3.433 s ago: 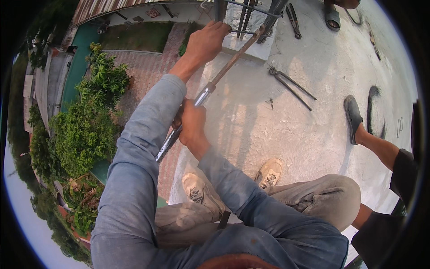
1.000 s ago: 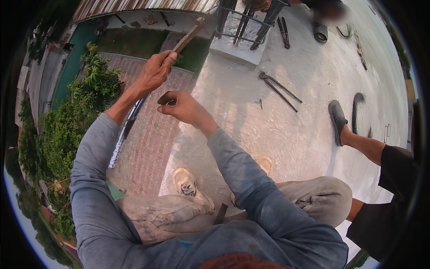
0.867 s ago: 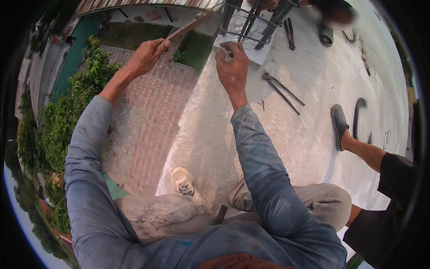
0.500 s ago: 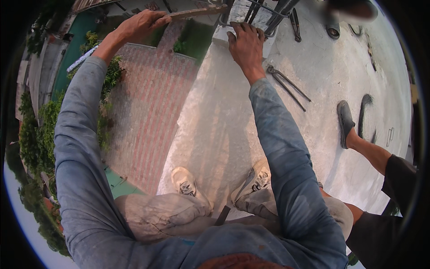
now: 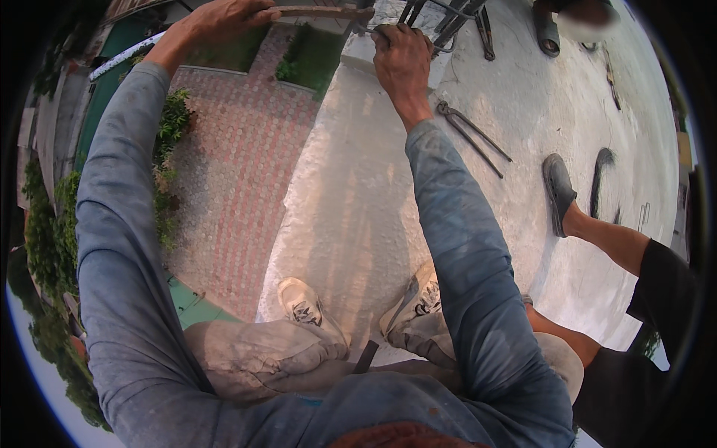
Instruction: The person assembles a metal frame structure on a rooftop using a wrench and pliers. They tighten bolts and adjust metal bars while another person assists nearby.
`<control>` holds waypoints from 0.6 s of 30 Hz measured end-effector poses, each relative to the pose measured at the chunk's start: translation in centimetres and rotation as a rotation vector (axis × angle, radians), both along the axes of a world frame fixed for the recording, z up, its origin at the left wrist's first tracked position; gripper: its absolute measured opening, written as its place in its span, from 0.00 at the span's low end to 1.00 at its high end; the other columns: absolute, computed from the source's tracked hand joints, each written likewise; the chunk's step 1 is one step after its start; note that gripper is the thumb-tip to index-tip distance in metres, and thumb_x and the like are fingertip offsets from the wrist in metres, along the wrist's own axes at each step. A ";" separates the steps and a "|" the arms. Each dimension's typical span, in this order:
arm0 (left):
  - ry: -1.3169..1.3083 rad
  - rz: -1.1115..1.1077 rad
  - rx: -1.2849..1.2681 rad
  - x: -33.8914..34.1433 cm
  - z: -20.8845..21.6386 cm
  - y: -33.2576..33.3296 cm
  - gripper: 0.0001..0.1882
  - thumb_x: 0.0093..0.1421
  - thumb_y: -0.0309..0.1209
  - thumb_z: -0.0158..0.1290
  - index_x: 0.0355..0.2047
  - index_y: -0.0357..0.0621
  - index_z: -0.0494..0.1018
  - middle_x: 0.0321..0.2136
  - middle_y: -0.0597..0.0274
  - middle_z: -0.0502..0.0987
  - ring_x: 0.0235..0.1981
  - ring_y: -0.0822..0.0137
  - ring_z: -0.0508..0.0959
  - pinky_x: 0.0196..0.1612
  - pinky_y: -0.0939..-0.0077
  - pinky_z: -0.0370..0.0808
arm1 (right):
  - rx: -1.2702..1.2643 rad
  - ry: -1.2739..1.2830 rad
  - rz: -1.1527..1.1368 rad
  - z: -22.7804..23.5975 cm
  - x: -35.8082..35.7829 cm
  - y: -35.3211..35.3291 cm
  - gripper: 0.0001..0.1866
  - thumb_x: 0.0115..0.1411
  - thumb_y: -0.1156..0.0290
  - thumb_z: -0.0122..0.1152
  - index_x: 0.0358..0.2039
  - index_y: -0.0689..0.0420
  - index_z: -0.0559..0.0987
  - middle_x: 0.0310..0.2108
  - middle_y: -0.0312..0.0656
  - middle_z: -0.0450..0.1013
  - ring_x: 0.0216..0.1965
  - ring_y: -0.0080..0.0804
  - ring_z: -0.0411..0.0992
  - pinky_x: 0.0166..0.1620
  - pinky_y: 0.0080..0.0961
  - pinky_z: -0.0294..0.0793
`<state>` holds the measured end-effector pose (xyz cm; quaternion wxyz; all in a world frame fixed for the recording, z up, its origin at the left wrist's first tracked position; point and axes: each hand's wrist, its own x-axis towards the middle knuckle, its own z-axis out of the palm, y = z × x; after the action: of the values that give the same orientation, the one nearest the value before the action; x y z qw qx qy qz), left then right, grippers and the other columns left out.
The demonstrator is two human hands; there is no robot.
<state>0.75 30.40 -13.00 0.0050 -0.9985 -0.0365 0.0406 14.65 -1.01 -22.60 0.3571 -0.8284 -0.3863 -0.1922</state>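
The left hand (image 5: 213,22), at 11 o'clock, has its fingers closed around a rusty brown, flat metal bar (image 5: 321,12), whose free end points toward 3 o'clock and lies near the upright dark steel rods (image 5: 452,28) at 12:30. A shiny silver tube (image 5: 123,56) shows beyond the left wrist at 10 o'clock; its join with the bar is hidden.

The right hand (image 5: 405,63), just past 12 o'clock, is palm down with its fingers bent over a thin grey steel hoop (image 5: 364,29) around the rods; whether they pinch it, I cannot tell. Below the hoop is a pale, square-edged concrete block (image 5: 360,54).

On the pale grey concrete slab (image 5: 351,201), black metal pincers (image 5: 478,138) lie splayed at 2 o'clock, and dark long-handled pliers (image 5: 485,33) at 1 o'clock. At 3 o'clock a co-worker's dark grey clog (image 5: 558,194) stands beside a curved bundle of black wire (image 5: 600,187). The wearer's 2 beige shoes (image 5: 301,302) are at 7 and 5 o'clock.
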 end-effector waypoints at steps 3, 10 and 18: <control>-0.001 -0.019 0.002 0.6 0.3 0.2 0.28 0.74 0.54 0.47 0.59 0.45 0.77 0.44 0.46 0.80 0.50 0.48 0.80 0.54 0.58 0.76 | -0.021 0.024 0.013 0.2 0.1 -0.2 0.09 0.64 0.66 0.61 0.38 0.54 0.87 0.38 0.45 0.82 0.44 0.49 0.76 0.56 0.45 0.68; -0.068 -0.066 -0.368 -1.6 -2.5 -2.9 0.26 0.76 0.49 0.46 0.46 0.35 0.77 0.21 0.46 0.70 0.23 0.53 0.69 0.33 0.54 0.67 | -0.049 0.045 -0.018 0.6 0.1 -0.2 0.07 0.61 0.68 0.66 0.36 0.55 0.87 0.36 0.45 0.81 0.45 0.48 0.76 0.56 0.46 0.67; -0.072 0.182 -0.363 -4.6 -3.6 -8.0 0.24 0.75 0.50 0.47 0.49 0.41 0.79 0.24 0.45 0.76 0.26 0.47 0.76 0.34 0.52 0.73 | -0.063 0.035 0.014 0.0 0.2 -1.2 0.09 0.62 0.65 0.65 0.36 0.54 0.88 0.37 0.45 0.82 0.44 0.46 0.76 0.56 0.45 0.66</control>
<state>-3.84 22.37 -16.63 -0.1802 -0.9764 -0.1188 0.0109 14.80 -2.17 -22.62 0.3388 -0.8397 -0.3918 -0.1630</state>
